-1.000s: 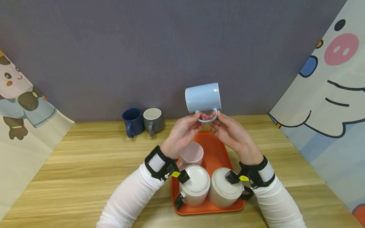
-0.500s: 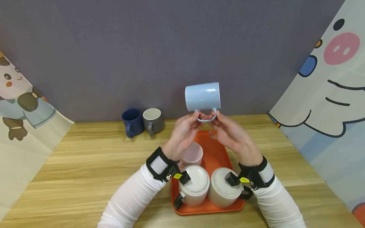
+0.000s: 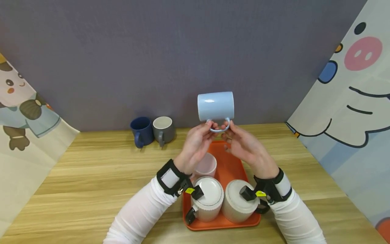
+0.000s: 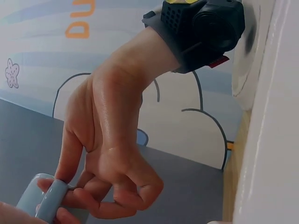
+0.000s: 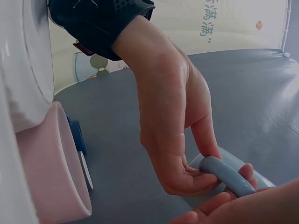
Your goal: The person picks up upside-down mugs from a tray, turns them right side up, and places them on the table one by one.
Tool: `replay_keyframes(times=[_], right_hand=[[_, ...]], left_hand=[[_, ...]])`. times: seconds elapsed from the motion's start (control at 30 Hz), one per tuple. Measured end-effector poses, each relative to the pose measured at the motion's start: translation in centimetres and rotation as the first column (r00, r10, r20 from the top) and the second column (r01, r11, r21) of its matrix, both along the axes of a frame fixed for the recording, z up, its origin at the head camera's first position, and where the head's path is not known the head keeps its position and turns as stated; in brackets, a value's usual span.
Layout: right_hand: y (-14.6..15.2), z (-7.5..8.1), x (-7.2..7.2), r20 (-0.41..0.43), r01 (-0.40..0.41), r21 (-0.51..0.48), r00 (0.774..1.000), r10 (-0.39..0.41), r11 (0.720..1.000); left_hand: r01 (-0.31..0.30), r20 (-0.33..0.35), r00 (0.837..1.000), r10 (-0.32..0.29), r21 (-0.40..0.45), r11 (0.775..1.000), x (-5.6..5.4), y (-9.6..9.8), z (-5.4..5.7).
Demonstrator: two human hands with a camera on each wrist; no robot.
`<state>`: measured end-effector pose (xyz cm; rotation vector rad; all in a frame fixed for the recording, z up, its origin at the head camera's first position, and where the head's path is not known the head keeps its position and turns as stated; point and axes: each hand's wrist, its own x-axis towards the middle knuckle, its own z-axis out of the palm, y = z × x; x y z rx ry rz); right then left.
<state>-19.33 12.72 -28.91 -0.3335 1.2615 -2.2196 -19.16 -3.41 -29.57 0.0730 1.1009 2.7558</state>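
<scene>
A light blue mug [image 3: 215, 105] is held up on its side above the tray's far end, its handle [image 3: 220, 130] toward me. My left hand [image 3: 195, 145] pinches the handle's left end between thumb and fingers; the right wrist view shows this same left hand [image 5: 163, 102] on the blue handle. At the handle's other end, my right hand [image 3: 247, 145] grips with thumb and index finger, its other fingers loosely bent. That right hand [image 4: 110, 121] fills the middle of the left wrist view. Which end of the mug is its mouth cannot be told.
Below the hands lies an orange tray [image 3: 230, 166]. It bears a pink mug [image 3: 205, 165] and two whitish mugs, the left [image 3: 208, 195] and right [image 3: 237, 200], both with black handles. A navy mug [image 3: 142, 130] and a grey mug [image 3: 164, 130] stand by the back wall.
The light blue mug has rolled a little in the hands and lies more level. The right fingers have drawn back slightly from inside the handle's loop. The trayed mugs have not moved.
</scene>
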Motion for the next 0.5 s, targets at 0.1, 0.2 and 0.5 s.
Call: replay_keyframes(times=[0.1,0.2,0.5], right_hand=[[-0.06,-0.05,-0.11,0.016,-0.009,-0.005,1.0,0.009,1.0],[-0.15,-0.11,-0.22,0.032,-0.018,-0.009,0.999,0.019,1.0],[-0.22,-0.23,-0.48,0.13,-0.032,-0.122,0.99,0.047,0.992]], left_hand=[[-0.003,0.002,1.0,0.003,0.009,1.0,0.11,-0.04,0.03],[-0.017,-0.002,1.0,0.017,0.015,1.0,0.2,-0.09,0.04],[-0.043,-0.04,0.998,0.042,-0.009,0.999,0.28,-0.16,0.16]])
